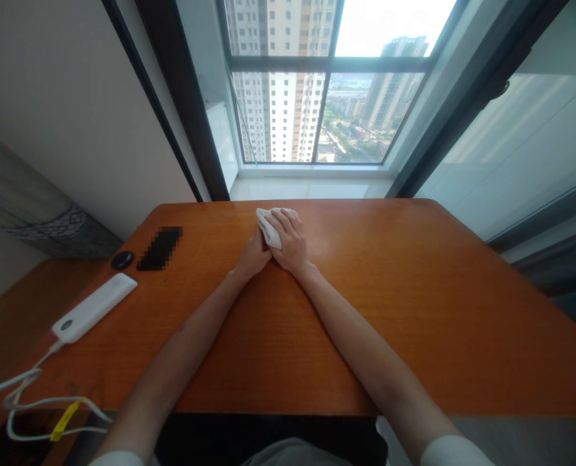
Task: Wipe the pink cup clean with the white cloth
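Near the far edge of the desk (389,304), a white cloth (271,235) lay under the right hand (290,241), fingers closed over it. The left hand (255,252) adjoined the cloth's left side; fingers mostly hidden, grip could not be told.

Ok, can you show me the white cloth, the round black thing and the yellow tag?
White cloth (271,234), head view: its uncovered folded part.
Round black thing (122,260), head view: middle of its top.
Yellow tag (65,421), head view: middle of its strip.
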Motion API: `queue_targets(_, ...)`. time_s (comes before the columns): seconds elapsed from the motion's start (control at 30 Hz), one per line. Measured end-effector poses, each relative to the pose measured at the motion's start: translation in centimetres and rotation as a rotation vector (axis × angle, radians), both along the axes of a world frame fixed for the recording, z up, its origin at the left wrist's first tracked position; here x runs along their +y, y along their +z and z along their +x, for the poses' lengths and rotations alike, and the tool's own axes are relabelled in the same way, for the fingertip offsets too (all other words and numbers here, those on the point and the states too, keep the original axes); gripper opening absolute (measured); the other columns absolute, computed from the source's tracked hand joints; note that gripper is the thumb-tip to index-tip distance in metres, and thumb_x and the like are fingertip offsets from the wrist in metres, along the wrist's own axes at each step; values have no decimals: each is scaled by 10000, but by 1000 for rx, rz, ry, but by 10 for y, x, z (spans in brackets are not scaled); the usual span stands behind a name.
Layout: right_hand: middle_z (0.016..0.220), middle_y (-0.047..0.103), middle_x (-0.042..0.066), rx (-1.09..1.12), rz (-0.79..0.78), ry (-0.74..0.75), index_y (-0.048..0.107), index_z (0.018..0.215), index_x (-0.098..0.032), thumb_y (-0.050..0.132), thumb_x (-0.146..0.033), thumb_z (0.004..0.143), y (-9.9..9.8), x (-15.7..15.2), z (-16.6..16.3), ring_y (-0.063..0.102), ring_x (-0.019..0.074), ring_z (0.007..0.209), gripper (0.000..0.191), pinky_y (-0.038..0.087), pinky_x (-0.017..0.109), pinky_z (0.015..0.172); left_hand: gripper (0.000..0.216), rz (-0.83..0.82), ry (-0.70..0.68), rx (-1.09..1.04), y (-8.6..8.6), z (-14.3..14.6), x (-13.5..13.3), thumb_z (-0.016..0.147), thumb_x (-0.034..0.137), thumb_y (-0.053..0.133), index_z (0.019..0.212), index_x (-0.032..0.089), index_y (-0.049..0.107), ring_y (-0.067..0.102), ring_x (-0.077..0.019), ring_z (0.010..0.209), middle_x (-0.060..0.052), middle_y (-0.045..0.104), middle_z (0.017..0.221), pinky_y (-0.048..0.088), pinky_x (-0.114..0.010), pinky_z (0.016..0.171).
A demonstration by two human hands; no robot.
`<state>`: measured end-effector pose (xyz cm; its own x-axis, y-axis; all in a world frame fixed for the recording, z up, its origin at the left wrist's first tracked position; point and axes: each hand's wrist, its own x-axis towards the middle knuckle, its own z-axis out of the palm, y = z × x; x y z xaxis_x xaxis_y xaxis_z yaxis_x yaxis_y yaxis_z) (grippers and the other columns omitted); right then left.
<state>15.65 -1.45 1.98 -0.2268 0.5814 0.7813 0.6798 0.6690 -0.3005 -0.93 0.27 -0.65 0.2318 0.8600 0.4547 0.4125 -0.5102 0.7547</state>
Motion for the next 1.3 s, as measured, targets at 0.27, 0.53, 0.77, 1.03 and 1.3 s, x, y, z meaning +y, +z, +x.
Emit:
queue_targets(0.27,1406,780,98,486,-181,-103,654,1538,-281,318,-445,1182,-16,21,7,740,250,1290,516,592,450,1156,648,-59,55,39,8,3,-6,1020,571,687,1526,227,475,763,-375,1176,-167,736,1385,608,-582,1058)
queue_targets(0.53,1687,585,90,-15,5,21,610,1612,-266,595,-369,1042,0,-2,7,457,348,1622,579,301,581,1411,736,-7,-48,-7,-7,-4,4,976,366,687,1631,196,398,694,-411,1356,-204,654,1533,566,-648,1166)
queue_targets(0.77,1669,607,93,-98,41,21,622,1605,-244,568,-393,1030,-1,-2,2,463,362,1619,597,263,619,1415,750,24,-68,-46,-20,-4,13,951,338,669,1658,225,448,609,-430,1494,-170,573,1662,511,-679,1267)
queue_targets(1.03,1693,582,89,-101,6,13,608,1614,-263,584,-371,1023,-1,-1,2,444,365,1631,601,243,631,1420,808,13,-43,-28,-17,-3,12,942,351,662,1692,193,403,621,-436,1486,-205,594,1641,503,-716,1270)
queue_targets(1.3,1664,613,74,-21,5,-12,636,1586,-263,569,-322,1036,-1,-3,0,473,327,1609,558,285,583,1413,843,-13,-24,-19,-6,1,6,944,335,696,1698,165,359,625,-458,1467,-236,638,1554,488,-704,1260)
